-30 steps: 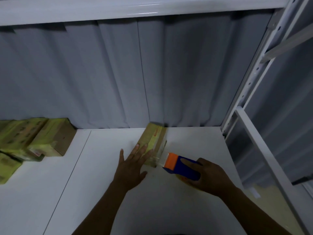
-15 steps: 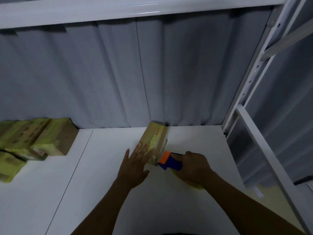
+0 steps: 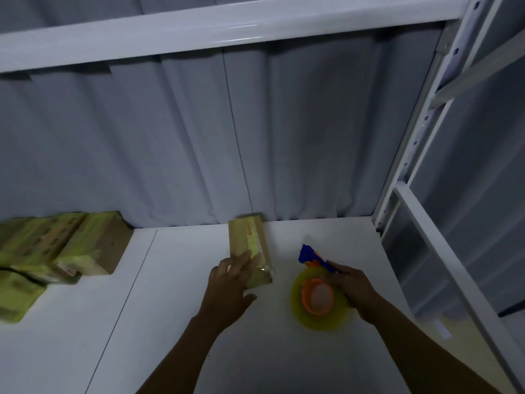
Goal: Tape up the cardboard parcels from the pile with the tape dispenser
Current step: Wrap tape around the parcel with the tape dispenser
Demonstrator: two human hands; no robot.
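Observation:
A small cardboard parcel point(image 3: 247, 240) with yellowish tape along its top lies on the white shelf point(image 3: 176, 322), near the back curtain. My left hand point(image 3: 228, 282) rests flat on its near end, fingers straight. To the right, my right hand point(image 3: 350, 288) grips the tape dispenser point(image 3: 316, 294): blue handle, orange hub, yellow tape roll. The dispenser is tilted on its side, apart from the parcel, roll facing up.
A pile of taped cardboard parcels point(image 3: 56, 248) sits at the shelf's far left. A grey curtain point(image 3: 199, 137) closes the back. A white upright post point(image 3: 420, 115) and side rail point(image 3: 443, 251) bound the right edge. An upper shelf beam point(image 3: 227, 27) runs overhead.
My right hand has pulled the dispenser off the parcel's near end, out to the right, and turned it so the roll faces up. My left hand stayed on the parcel.

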